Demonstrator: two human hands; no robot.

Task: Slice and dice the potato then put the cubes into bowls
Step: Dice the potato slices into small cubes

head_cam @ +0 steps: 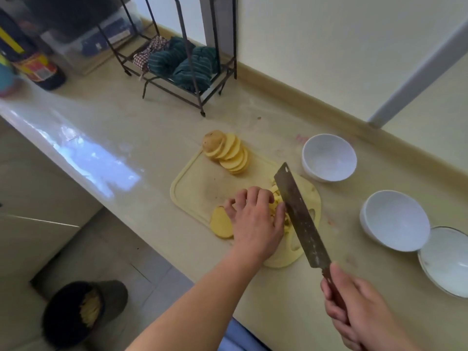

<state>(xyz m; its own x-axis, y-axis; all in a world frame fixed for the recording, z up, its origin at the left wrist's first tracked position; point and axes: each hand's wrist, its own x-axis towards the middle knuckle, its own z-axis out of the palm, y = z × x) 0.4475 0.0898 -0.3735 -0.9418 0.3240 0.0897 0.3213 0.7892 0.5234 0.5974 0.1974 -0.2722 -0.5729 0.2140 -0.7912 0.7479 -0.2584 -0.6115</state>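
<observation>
At far left we see a dark bottle (40, 69) with a red label, blurred, standing on the pale glossy counter (131, 138). Below the counter's edge, on the grey tiled floor (141, 282), sits a dark bin (76, 312) holding yellowish scraps. Further along the counter, against the cream wall (316, 39), stands a black wire rack (182, 62) with folded cloths (184, 62) — striped green and checked — on its lowest shelf.

At centre lies the yellow cutting board (192, 191). On its far corner we find a fanned row of potato slices (228, 152), the skin-covered end piece leaning at its left. A single slice (221, 222) lies at the board's near edge, just beside the left hand (255, 221). That hand rests palm down, fingers curled over a heap of cut potato (277, 201), holding it in place and hiding most of it.

The knife (301, 216) — a broad, stained rectangular blade — stands just right of that heap, close against the left fingers; whether its edge touches the board we cannot tell. The right hand (359, 315) grasps its dark handle, fingers wrapped round it.

To the right stand two white bowls: the far bowl (329, 158) just beyond the board, the near bowl (395, 220) well apart from it; no potato shows in either. At the right edge a white plate (445, 259) lies partly tucked behind the near bowl.
</observation>
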